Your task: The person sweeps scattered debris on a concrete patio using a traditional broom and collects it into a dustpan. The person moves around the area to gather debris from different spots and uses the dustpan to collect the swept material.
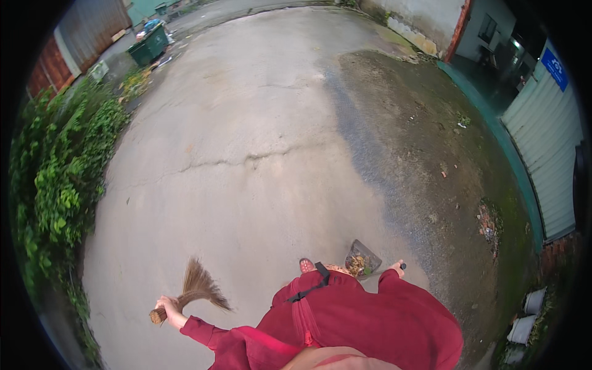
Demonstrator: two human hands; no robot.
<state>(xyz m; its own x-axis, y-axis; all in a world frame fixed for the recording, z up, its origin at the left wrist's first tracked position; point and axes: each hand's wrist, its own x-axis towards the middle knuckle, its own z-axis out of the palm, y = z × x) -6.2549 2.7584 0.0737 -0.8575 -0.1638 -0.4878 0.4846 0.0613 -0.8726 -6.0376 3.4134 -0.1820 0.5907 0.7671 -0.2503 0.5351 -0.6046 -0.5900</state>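
Note:
My left hand (171, 308) is closed round the bound stalk end of a short straw broom (201, 285), whose brown bristles fan out to the right above the concrete. On my right side, my right hand (395, 267) grips a dark rod end, which appears to be the handle of the dustpan (370, 252). Yellowish leaves and bits of litter (356, 265) lie inside the grey pan. Part of the pan and most of its handle are hidden by my red sleeve and clothing.
Leafy bushes (65, 179) line the left side. Farther off stands a green waste bin (148, 45), filled with rubbish. A crack (246, 160) crosses the concrete. Mossy ground with scattered debris (488, 227) runs along the right, beside a pale metal door (542, 135) and white planters (522, 329).

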